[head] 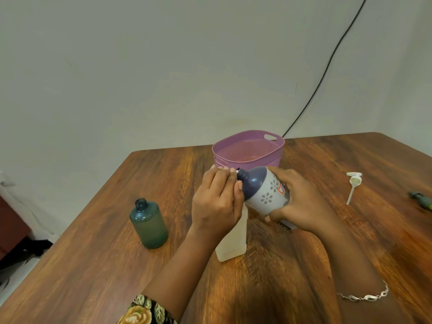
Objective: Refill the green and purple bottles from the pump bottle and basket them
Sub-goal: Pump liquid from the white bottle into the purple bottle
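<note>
Wooden table (93, 242): my right hand (304, 202) tilts the gripped purple bottle (259, 188), left hand (215, 202) clasping the white bottle (231, 244) top, seemingly aligning their mouths

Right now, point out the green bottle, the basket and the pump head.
green bottle (149, 224), head view, on its frosted body.
basket (278, 152), head view, on its right outer wall.
pump head (354, 181), head view, on its white cap.

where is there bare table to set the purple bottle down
Bare wood lies between the green bottle and the left edge of the table, and between the pump head and the right hand. Crowded: the pump bottle and basket at the middle.
</note>
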Demonstrator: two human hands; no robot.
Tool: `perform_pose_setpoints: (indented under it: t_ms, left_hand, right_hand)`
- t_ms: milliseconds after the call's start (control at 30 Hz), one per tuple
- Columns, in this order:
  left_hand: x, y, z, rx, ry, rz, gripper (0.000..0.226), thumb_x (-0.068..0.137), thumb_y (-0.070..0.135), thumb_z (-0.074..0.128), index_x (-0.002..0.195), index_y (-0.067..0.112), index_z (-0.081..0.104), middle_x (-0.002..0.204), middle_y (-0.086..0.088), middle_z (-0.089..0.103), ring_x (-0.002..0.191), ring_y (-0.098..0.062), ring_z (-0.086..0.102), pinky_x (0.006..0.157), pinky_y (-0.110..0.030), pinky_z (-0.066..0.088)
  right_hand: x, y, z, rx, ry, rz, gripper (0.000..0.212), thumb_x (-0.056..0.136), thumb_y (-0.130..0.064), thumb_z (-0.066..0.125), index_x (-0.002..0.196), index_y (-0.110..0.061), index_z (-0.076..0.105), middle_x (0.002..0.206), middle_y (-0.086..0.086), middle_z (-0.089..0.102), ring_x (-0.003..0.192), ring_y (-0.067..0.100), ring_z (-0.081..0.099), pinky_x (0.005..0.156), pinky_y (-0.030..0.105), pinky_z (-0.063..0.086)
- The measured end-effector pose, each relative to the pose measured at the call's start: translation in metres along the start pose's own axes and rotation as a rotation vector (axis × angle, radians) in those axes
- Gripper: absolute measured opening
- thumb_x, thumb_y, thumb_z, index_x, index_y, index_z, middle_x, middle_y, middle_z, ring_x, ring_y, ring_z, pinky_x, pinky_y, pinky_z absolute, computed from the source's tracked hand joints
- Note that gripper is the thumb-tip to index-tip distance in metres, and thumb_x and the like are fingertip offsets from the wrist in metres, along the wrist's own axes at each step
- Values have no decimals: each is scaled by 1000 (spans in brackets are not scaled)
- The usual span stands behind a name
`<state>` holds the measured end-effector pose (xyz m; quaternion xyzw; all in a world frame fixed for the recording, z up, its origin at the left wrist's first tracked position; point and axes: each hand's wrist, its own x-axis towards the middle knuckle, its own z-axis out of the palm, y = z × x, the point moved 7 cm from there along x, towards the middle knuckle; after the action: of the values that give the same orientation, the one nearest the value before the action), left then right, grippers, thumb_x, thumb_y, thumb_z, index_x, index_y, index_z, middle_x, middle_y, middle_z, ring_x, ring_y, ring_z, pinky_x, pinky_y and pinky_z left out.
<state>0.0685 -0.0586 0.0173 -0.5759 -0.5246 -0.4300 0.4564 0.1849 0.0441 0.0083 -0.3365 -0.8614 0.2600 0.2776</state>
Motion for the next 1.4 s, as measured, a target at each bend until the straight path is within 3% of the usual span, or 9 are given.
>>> perform_pose_setpoints:
  t_ms: [200, 567, 733, 900, 1033, 1400]
  left_hand:
    - [-11, -4, -2, -36, -1, -87, 31, 92, 11, 45, 92, -7, 70, 88, -17, 69, 89, -22, 57, 82, -37, 52]
    - [-5, -8, -4, -75, -15, -126, 37, 97, 17, 40, 94, -5, 71, 90, -15, 70, 92, -19, 56, 81, -27, 49]
    - [-7, -8, -5, -88, -33, -161, 30, 92, 12, 46, 95, -4, 70, 90, -15, 69, 91, -19, 56, 83, -25, 47]
    - [3, -12, -5, -66, -68, -179, 36, 95, 18, 41, 93, -3, 71, 89, -12, 69, 86, -19, 60, 76, -17, 43]
    - [5, -12, -9, -109, -23, -182, 40, 97, 18, 39, 87, -3, 71, 83, -11, 69, 81, -16, 57, 71, -17, 42]
    - [5, -17, -9, -174, -34, -299, 32, 93, 15, 44, 87, -3, 70, 83, -11, 67, 82, -12, 55, 74, -9, 38]
  right_hand:
    - [-2, 0, 8, -16, -28, 14, 94, 53, -13, 84, 135, -29, 39, 108, -2, 45, 95, 12, 44, 75, 30, 41]
    - [-2, 1, 4, -24, -15, 2, 93, 53, -13, 84, 134, -29, 40, 107, -2, 46, 95, 14, 45, 73, 30, 41]
    - [-2, 1, 10, 4, -18, 2, 92, 55, -11, 83, 134, -28, 40, 106, -4, 44, 94, 10, 42, 68, 19, 37]
    - [0, 0, 5, -3, -9, -16, 93, 54, -13, 84, 134, -29, 40, 108, -3, 46, 97, 14, 44, 71, 28, 38]
    - [1, 1, 4, -42, -12, -23, 93, 53, -15, 85, 134, -29, 41, 108, -3, 45, 95, 11, 43, 68, 25, 35]
    - [1, 4, 3, -45, -18, -24, 94, 53, -17, 84, 135, -30, 40, 108, -3, 46, 96, 13, 44, 69, 28, 37]
